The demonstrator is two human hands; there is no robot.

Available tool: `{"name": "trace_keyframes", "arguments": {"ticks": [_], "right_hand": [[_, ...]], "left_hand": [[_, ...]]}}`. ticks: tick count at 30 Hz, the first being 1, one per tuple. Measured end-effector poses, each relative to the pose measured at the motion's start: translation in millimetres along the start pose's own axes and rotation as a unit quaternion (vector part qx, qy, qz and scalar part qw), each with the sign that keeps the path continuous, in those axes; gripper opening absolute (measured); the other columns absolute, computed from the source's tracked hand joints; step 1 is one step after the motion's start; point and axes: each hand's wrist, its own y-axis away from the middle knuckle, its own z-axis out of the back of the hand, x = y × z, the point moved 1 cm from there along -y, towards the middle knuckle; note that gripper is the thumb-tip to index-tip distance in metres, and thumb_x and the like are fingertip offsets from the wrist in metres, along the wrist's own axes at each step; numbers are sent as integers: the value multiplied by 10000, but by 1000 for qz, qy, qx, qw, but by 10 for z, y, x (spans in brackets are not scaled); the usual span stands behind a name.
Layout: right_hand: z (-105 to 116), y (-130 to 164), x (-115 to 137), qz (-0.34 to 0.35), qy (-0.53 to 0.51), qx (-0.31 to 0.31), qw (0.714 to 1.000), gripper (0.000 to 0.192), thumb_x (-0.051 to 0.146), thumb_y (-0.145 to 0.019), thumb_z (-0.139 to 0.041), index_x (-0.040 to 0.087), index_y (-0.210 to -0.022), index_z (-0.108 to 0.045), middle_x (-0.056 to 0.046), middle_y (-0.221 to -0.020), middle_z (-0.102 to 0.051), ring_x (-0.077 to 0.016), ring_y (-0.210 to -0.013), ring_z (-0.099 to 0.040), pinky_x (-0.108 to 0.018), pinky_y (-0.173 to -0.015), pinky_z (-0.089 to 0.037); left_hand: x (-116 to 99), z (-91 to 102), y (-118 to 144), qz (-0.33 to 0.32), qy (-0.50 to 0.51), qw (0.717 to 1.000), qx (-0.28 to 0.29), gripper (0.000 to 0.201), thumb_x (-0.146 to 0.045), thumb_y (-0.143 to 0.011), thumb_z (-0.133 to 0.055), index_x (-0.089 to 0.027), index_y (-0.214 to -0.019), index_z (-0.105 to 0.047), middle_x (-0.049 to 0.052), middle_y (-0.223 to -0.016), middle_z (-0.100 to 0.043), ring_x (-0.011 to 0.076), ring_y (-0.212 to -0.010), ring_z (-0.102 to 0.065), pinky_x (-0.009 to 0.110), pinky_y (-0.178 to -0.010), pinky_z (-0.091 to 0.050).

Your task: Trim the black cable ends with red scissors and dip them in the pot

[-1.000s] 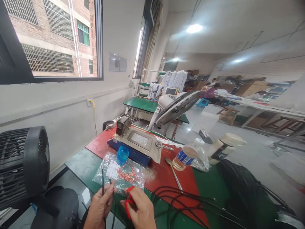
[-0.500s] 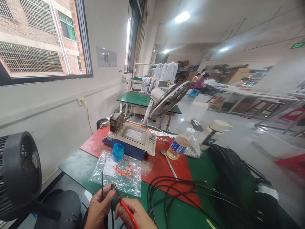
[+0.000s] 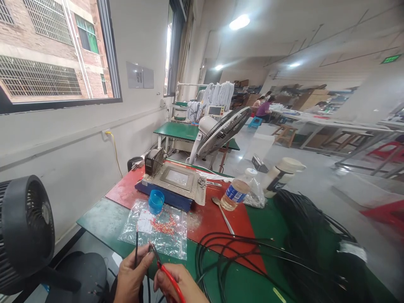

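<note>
The left hand (image 3: 134, 275) stays pinched on thin black wires (image 3: 136, 246), one end standing up above the thumb. The right hand (image 3: 179, 286) remains closed around red-handled cutters (image 3: 167, 277). A second ago that tool sat folded in the palm; now its tip is raised and rests against the wire just beside the left fingertips, hardly shifted over the last half second, so it looks settled in place on the wire. Just beyond both hands lies a clear bag (image 3: 158, 229) of small red pieces, with a blue cap (image 3: 156, 201) farther off. Loose black cables (image 3: 240, 256) coil to the right of the right hand.
</note>
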Motion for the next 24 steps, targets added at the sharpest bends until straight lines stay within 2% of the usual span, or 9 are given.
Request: {"name": "trace_keyframes", "arguments": {"ticks": [5,8,15,16,18,20,21,22,24], "right_hand": [[-29,38,85,-6,-84,15,996,668,791,-670,-470,131,-714,-563,31,-578,-376,-43,-443,-298,-207,-428,-191],[-39,38,81,-10,-117,12,993,648,774,-671,-497,130,-715,-549,29,-575,-384,-42,-443,-304,-207,-435,-196],[-87,-34,-47,8,-134,-34,990,639,756,-693,-496,124,-758,-562,33,-557,-400,-44,-406,-329,-204,-416,-207],[-56,-50,-59,18,-129,-58,990,632,751,-707,-484,125,-757,-556,37,-533,-398,-47,-402,-324,-206,-420,-204],[76,-68,-45,58,-126,-163,977,601,729,-743,-462,134,-759,-540,42,-510,-393,-55,-430,-320,-206,-446,-217],[264,-55,18,110,-128,-287,943,549,693,-769,-469,146,-742,-516,38,-542,-403,-64,-489,-330,-206,-486,-246],[351,-40,59,125,-123,-324,930,522,671,-769,-495,151,-723,-500,35,-570,-408,-68,-520,-337,-206,-506,-261],[420,-24,99,127,-110,-338,926,502,652,-761,-526,154,-710,-489,32,-593,-409,-71,-540,-342,-208,-517,-269],[480,1,150,103,-66,-309,943,475,619,-745,-573,153,-707,-489,36,-589,-399,-75,-543,-339,-211,-515,-266]], "left_hand": [[-8,28,-3,-61,-40,997,-17,468,-458,-449,-828,-173,-811,-750,75,-884,-731,278,-893,-643,298,-789,-524],[7,32,4,-80,-63,995,-6,434,-451,-482,-815,-172,-809,-751,70,-859,-726,266,-866,-643,285,-776,-521],[107,-7,-20,-64,-40,997,24,383,-431,-532,-809,-186,-818,-741,33,-784,-725,206,-792,-636,230,-727,-497],[123,-13,-19,-56,-31,998,28,382,-427,-519,-818,-183,-803,-741,34,-773,-727,203,-781,-636,232,-722,-496],[167,-18,-14,-44,-10,999,18,386,-431,-479,-838,-175,-754,-743,41,-750,-730,194,-757,-635,232,-715,-492],[229,-17,-11,-30,8,999,-11,413,-449,-432,-852,-171,-718,-745,49,-747,-732,185,-755,-631,224,-715,-483],[265,-18,-12,-23,17,999,-24,432,-460,-414,-856,-172,-716,-746,52,-750,-733,180,-754,-629,221,-715,-478],[299,-22,-16,-18,26,999,-31,448,-471,-398,-858,-173,-715,-747,54,-749,-732,173,-747,-626,217,-711,-473],[355,-42,-31,-19,36,999,-18,463,-476,-380,-862,-169,-706,-749,56,-718,-724,159,-711,-617,210,-689,-467]]}}
